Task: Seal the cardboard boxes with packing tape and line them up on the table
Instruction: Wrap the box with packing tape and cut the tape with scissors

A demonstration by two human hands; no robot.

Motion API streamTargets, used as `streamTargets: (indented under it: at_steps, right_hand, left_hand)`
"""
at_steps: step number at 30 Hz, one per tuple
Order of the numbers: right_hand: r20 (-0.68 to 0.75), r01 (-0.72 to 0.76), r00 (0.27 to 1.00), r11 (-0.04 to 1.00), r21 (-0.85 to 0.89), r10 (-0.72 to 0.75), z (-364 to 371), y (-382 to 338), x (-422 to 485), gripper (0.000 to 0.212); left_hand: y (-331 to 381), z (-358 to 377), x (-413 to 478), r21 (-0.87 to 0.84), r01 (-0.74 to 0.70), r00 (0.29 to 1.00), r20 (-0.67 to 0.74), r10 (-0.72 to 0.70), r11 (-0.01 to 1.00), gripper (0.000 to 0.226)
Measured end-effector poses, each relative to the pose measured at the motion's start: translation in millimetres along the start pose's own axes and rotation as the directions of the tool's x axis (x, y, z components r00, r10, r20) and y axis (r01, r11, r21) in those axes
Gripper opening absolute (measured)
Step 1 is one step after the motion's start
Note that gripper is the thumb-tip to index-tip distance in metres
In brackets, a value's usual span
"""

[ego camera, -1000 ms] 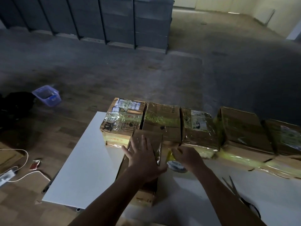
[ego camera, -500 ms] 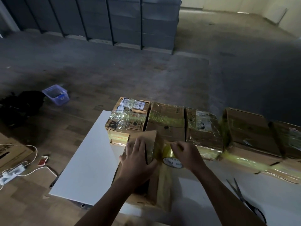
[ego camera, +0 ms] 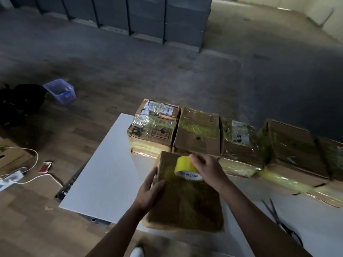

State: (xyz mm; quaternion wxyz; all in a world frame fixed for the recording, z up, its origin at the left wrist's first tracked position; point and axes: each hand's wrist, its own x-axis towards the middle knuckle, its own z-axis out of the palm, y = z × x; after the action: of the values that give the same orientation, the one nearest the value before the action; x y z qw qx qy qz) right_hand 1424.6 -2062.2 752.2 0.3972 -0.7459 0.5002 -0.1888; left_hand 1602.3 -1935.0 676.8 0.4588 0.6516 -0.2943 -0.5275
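Cardboard box (ego camera: 185, 201) sits on the near edge of the white table (ego camera: 104, 173), at 6 o'clock in view, its top covered in glossy yellowish tape. Yellow tape roll (ego camera: 187, 167) rests on the box top towards its 12 o'clock end, core printed "MADE IN CHINA". My right hand (ego camera: 207, 169) grips the roll from the 3 o'clock side, fingers wrapped over it. My left hand (ego camera: 150, 190) grips the box's 9 o'clock edge, thumb on top, fingers curled down the side. Row of sealed boxes (ego camera: 198, 132) runs along the table's far edge from 12 to 3 o'clock of the box, side by side, nearest ones just beside it. Scissors (ego camera: 278, 217) lie on the table at 4 o'clock. Purple bin (ego camera: 60, 90) on the floor at 10 o'clock, white cable (ego camera: 35, 154) at 9 o'clock, dark shelving (ego camera: 148, 15) far off at 12.
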Motion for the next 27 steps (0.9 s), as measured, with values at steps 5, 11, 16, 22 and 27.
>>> streamTargets:
  at_steps: [5,11,16,22,27]
  right_hand:
    - [0.031,0.012,0.999,0.971,-0.238,-0.005,30,-16,7,0.044]
    - [0.013,-0.035,0.999,0.983,-0.182,0.038,29,-5,3,0.041]
    - [-0.025,-0.026,0.999,0.991,-0.132,0.023,34,5,-4,0.027]
    - [0.028,0.048,0.999,0.958,-0.282,-0.042,-7,21,-8,0.045]
    - [-0.007,0.024,1.000,0.904,-0.427,-0.030,-6,25,-9,0.047]
  left_hand:
    - [-15,-7,6,0.303,-0.064,0.998,0.046,0.053,0.951,0.058]
    - [-16,4,16,0.867,-0.324,0.929,0.217,0.298,0.379,0.070]
    - [-18,2,21,0.925,-0.314,0.926,0.248,0.286,0.215,0.077]
    - [-19,3,17,0.948,-0.281,0.932,0.234,0.275,0.146,0.067]
    - [-10,19,24,0.964,-0.264,0.932,0.248,0.264,0.026,0.065]
